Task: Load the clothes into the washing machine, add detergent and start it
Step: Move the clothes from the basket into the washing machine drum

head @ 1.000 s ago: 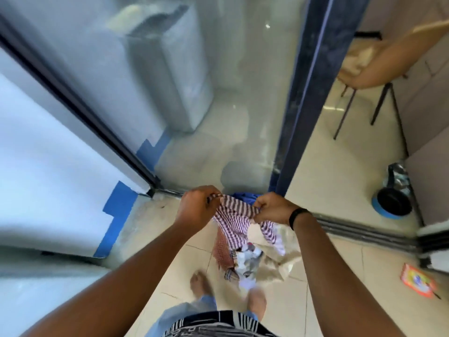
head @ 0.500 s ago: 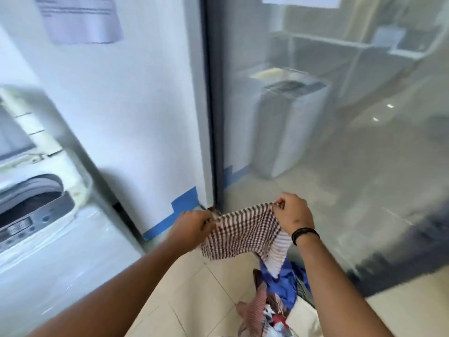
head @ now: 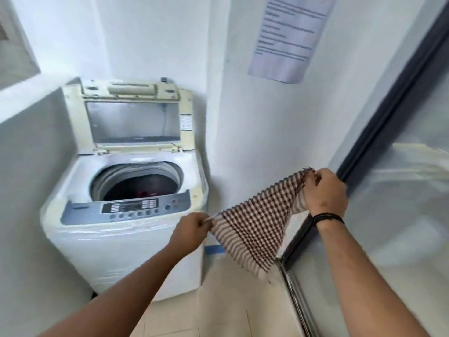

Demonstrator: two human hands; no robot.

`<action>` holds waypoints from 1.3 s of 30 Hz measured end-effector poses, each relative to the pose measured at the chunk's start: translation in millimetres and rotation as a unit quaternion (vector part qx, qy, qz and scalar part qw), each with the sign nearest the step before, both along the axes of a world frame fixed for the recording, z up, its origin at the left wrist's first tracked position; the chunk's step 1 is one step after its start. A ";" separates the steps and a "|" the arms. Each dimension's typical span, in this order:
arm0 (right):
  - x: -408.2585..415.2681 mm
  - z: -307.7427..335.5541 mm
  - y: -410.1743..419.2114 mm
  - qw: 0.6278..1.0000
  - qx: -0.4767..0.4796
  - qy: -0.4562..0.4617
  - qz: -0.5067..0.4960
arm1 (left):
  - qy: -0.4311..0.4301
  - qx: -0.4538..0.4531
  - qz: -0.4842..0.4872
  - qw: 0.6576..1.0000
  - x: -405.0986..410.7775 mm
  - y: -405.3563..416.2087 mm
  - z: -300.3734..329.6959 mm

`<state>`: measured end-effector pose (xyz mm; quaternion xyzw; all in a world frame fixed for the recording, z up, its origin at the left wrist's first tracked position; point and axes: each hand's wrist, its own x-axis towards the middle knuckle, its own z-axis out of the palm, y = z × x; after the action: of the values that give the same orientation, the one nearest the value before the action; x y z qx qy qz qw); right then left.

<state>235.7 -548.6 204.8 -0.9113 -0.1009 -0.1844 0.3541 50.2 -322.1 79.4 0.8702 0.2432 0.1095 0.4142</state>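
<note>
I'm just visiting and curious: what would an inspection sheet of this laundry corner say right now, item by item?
Surface: pale tiled floor.
Job's things: top-loading washing machine with its lid raised; something dark and red lies in the drum; checked cloth held stretched in the air, right of the machine. No detergent seen.
Clutter: nothing seen.
Grippers: left hand pinches the cloth's lower corner; right hand grips its upper corner, a dark band on that wrist.
Cables: nothing seen.
Surroundings: white walls, a printed notice too blurred to read, a dark-framed glass panel on the right, blue tape low on the wall.
</note>
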 end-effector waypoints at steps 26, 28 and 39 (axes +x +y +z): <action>84.9 106.4 457.8 0.800 0.307 0.123 0.501 | -0.462 -0.057 0.350 0.813 1.9 339.9 288.0; 85.0 95.9 476.9 0.803 0.279 0.120 0.513 | -0.438 -0.049 0.369 0.818 -8.9 356.8 274.2; 79.2 -128.0 473.1 0.825 -0.220 0.193 0.484 | 0.194 -0.038 0.241 0.950 -56.3 416.3 25.1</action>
<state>314.9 -75.6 76.8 -0.8163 -0.4962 0.2178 0.2001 -6.1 94.1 104.5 0.7737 0.5253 0.0253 0.3534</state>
